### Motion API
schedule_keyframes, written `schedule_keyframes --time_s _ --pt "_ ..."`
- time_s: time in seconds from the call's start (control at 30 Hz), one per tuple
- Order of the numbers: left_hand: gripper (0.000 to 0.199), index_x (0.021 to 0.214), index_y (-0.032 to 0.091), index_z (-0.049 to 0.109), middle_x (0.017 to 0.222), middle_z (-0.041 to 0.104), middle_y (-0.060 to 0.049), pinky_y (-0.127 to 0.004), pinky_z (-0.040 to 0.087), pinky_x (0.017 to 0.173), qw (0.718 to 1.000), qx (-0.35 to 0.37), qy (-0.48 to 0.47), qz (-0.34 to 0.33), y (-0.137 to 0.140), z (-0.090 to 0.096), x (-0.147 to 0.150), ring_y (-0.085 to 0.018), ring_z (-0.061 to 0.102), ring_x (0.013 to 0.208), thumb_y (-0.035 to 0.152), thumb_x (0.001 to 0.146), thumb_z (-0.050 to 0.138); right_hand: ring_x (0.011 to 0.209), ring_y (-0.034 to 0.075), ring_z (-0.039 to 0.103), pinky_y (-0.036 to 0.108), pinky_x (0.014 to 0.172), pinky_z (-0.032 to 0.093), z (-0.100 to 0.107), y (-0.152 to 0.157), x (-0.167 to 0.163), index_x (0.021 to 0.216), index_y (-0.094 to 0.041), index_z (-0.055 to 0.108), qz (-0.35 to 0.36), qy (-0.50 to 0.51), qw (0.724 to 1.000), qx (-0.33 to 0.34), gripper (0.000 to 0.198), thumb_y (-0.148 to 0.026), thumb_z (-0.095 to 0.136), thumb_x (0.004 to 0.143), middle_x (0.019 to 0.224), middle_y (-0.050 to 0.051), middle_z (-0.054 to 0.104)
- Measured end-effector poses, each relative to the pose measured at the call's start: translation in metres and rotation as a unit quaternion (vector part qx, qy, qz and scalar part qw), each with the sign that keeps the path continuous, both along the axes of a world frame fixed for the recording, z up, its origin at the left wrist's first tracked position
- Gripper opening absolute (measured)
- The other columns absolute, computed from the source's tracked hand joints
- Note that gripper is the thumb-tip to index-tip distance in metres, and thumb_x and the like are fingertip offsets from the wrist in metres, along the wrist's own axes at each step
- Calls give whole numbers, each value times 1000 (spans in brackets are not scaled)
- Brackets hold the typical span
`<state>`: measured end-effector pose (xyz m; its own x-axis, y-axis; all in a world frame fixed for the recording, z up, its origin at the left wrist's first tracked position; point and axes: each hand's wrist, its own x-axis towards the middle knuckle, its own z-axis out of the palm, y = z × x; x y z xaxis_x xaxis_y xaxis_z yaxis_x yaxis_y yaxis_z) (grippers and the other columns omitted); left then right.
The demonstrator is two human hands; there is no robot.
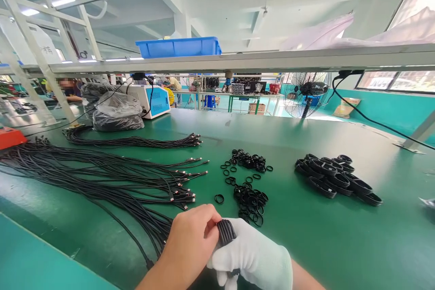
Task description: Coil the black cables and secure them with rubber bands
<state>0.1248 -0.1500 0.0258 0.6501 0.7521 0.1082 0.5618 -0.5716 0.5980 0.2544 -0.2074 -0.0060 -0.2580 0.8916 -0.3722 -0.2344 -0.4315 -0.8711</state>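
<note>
Coiled cable [226, 232], black, is held in front of the body, over the near part of the green desk [340, 244]. Its turns are seen side by side. Its left edge is pinched between the thumb and fingers of the bare left hand [195, 235]; it is gripped from the right by the gloved right hand [251, 253], whose fingers are closed around it. The lower part of the coil is mostly hidden by the white glove.

Just beyond the hands, a single black ring [219, 203] is seen lying flat. Behind and to its right, small black rings are gathered in a near heap [250, 199] and a far heap [250, 161], with a few scattered between them. Farther right, finished-looking oval coils [335, 176] are stacked in an overlapping pile. On the left, long loose cables [136, 176] are spread with their plugs pointed rightward; behind them a second bundle [142, 142] is laid.

Toward the back, plastic bags [117, 111] are placed beside a blue-and-white machine [149, 101]. A fan [307, 93] is seen at the far right. Overhead, a blue bin [178, 48] is carried by a shelf [272, 61].
</note>
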Motion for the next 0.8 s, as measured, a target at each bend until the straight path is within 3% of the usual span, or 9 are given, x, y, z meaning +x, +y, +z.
schedule_keyframes --time_s 0.07,0.13,0.2,0.27,0.4,0.57,0.7,0.8 --pt "20 88 25 62 78 64 4 -21 42 60 998 -52 -14 -18 18 3 -2 -12 57 64 19 73 51 37 11 51 21 37 42 4 1 6 72 -13 57 -61 14 998 1 18 -13 63 56 46 -2 54" --pt "21 95 25 60 81 64 3 -22 43 61 997 -67 -20 -11 40 2 -3 -12 57 65 25 76 50 38 9 47 20 38 37 6 4 18 77 -15 55 -174 50 983 25 22 -18 67 58 48 -2 54" --pt "15 84 22 59 75 62 2 -23 43 61 999 -48 -11 11 60 -3 1 -14 57 65 27 78 46 45 8 48 20 41 35 5 7 32 81 -16 54 -276 107 954 52 27 -25 71 62 57 -1 57" --pt "13 73 21 58 69 61 2 -24 40 59 999 -29 8 12 73 -12 10 -15 56 63 24 77 47 54 9 51 21 46 38 2 10 43 84 -17 54 -319 146 935 59 30 -30 73 65 67 1 58" --pt "10 68 22 59 70 58 2 -25 33 59 999 -2 40 -32 77 -29 33 -16 53 67 15 69 52 66 13 55 26 57 43 -4 13 53 84 -18 53 -323 165 930 58 30 -32 73 67 71 0 54" --pt "13 61 21 57 71 52 2 -27 31 63 997 -13 46 -65 78 -38 46 -17 50 70 9 65 55 59 9 48 22 50 36 -2 10 53 75 -18 47 -283 209 931 94 26 -30 70 72 66 -3 46" --pt "9 62 20 54 72 50 2 -26 31 63 996 -77 6 -51 88 -37 42 -15 48 69 14 69 53 61 12 53 23 49 37 4 8 51 83 -18 49 -296 168 936 92 30 -32 71 68 71 0 52" --pt "7 69 19 54 64 49 3 -24 33 58 982 -179 -40 -45 86 -33 37 -13 45 60 24 73 52 58 14 55 23 46 37 8 10 44 89 -17 49 -330 50 940 70 35 -30 70 65 69 1 54"
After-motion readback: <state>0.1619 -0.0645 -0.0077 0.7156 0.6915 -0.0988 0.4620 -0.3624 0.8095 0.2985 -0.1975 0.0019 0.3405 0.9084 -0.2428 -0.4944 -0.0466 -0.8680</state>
